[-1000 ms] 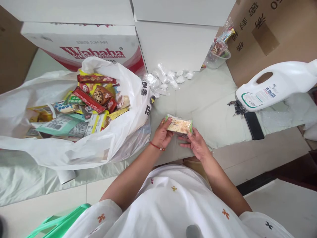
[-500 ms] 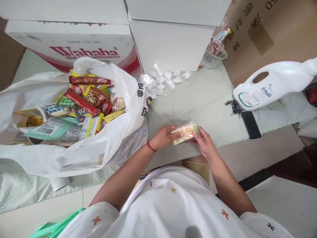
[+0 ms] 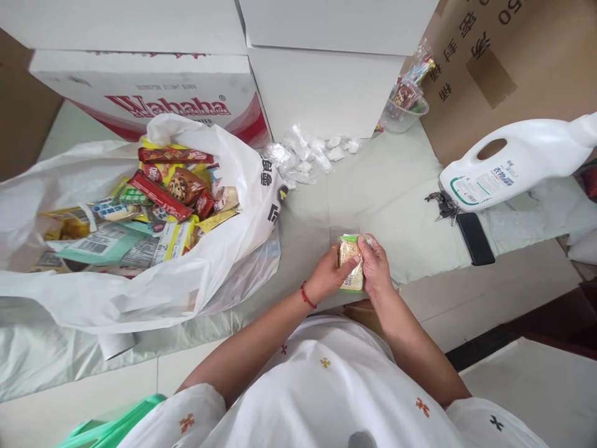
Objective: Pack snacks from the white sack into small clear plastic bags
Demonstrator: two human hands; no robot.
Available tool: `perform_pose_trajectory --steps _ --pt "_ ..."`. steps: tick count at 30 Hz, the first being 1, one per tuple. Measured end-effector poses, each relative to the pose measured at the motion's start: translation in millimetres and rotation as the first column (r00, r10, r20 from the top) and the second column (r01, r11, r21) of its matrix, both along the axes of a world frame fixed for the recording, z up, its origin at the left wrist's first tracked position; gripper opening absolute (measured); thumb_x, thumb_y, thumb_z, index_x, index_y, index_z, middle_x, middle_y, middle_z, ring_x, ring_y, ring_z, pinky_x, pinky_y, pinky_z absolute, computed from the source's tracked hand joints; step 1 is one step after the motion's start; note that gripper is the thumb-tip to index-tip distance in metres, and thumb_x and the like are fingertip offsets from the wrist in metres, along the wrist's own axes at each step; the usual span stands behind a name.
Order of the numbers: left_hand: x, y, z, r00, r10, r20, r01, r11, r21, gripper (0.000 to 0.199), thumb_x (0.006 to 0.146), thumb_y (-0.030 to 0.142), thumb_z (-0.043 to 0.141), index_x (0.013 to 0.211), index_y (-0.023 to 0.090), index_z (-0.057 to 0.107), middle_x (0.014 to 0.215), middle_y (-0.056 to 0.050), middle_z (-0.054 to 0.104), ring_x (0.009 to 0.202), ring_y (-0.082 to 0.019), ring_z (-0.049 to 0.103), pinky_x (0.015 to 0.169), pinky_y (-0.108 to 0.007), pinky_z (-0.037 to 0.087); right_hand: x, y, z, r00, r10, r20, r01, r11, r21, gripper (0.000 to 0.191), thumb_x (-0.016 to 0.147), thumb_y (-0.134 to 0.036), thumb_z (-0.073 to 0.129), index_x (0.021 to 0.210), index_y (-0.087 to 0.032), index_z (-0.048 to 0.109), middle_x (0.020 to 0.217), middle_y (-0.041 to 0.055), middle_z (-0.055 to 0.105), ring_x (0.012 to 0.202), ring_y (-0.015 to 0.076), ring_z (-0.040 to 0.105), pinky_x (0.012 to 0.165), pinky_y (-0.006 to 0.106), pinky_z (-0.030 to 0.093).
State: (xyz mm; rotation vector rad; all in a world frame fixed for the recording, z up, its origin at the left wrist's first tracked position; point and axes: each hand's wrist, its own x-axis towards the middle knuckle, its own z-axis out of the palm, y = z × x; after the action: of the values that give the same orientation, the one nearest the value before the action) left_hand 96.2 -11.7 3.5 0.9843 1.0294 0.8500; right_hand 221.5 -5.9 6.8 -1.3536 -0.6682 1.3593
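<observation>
Between my hands, close to the table's front edge, is a packet of crackers [image 3: 351, 277] in a clear wrapper with green ends. It stands lengthwise away from me. My left hand [image 3: 330, 270] grips its left side, the thumb lying across the front. My right hand [image 3: 374, 264] pinches the upper right edge near the green end. To the left, a white plastic bag [image 3: 224, 261] lies wide with its mouth open. Inside it are several snack packets, among them a red wrapped bar [image 3: 161, 196] and a brown cookie packet [image 3: 183, 185].
Several small clear-wrapped pieces [image 3: 305, 152] lie before the white boxes [image 3: 321, 87]. A tub of sweets [image 3: 408, 115] stands back right. On the right are a white detergent bottle [image 3: 513, 162], keys [image 3: 443, 205] and a black phone [image 3: 476, 239]. A Wahaha carton [image 3: 153, 93] stands behind the bag.
The cracker packet has been turned from a slanted sideways position to lengthwise. My right hand has shifted to its upper right edge, and both hands are closer together.
</observation>
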Motion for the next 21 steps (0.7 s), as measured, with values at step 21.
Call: perform_pose_trajectory --steps 21 --pt "-59 -22 -7.6 0.986 -0.072 -0.153 0.067 0.997 -0.033 0.039 0.089 0.056 0.063 0.093 0.018 0.068 0.090 -0.005 0.068 0.084 -0.019 0.059 0.079 -0.031 0.047 123 197 101.0 0.931 -0.272 0.244 0.291 0.956 -0.043 0.019 0.089 -0.034 0.074 0.095 -0.017 0.065 0.078 0.0007 0.071 0.071 0.0151 0.067 0.063 0.031 0.058"
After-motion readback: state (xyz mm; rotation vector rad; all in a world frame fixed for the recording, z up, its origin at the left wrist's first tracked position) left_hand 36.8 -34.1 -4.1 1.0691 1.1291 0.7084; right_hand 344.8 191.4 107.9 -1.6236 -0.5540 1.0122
